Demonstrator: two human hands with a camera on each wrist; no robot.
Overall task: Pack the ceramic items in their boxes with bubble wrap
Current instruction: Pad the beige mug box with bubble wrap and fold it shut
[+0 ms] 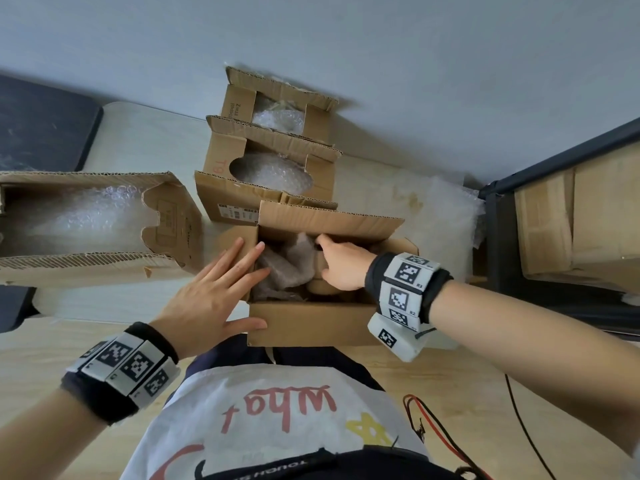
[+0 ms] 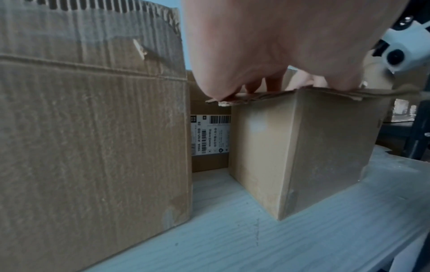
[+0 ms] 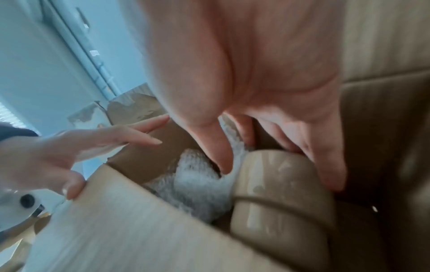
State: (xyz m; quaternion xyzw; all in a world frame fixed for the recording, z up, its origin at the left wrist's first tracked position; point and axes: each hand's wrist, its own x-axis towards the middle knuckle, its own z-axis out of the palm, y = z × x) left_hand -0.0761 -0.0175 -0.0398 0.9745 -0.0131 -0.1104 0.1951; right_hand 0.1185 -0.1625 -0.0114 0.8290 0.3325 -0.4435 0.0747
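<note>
A small open cardboard box point(image 1: 311, 323) stands on the table right in front of me, also seen in the left wrist view point(image 2: 302, 147). Crumpled bubble wrap point(image 1: 287, 268) fills its left half. A glossy beige ceramic cup point(image 3: 279, 193) with a dark band sits in the right half beside the wrap point(image 3: 200, 184). My right hand point(image 1: 337, 261) reaches in from above. Its thumb goes down the cup's left side and its fingers point(image 3: 325, 156) down the far side, gripping the cup's top. My left hand point(image 1: 211, 292) lies flat, fingers straight, on the box's left flap point(image 2: 256, 95), thumb at the front corner.
A large carton point(image 1: 86, 220) lined with bubble wrap lies close on the left. Two more boxes point(image 1: 266, 178) point(image 1: 277, 116) with wrapped contents stand behind. A bubble wrap sheet point(image 1: 443, 216) lies to the right, by a black shelf point(image 1: 495, 244) of cartons. Red and black cables point(image 1: 433, 431) trail at lower right.
</note>
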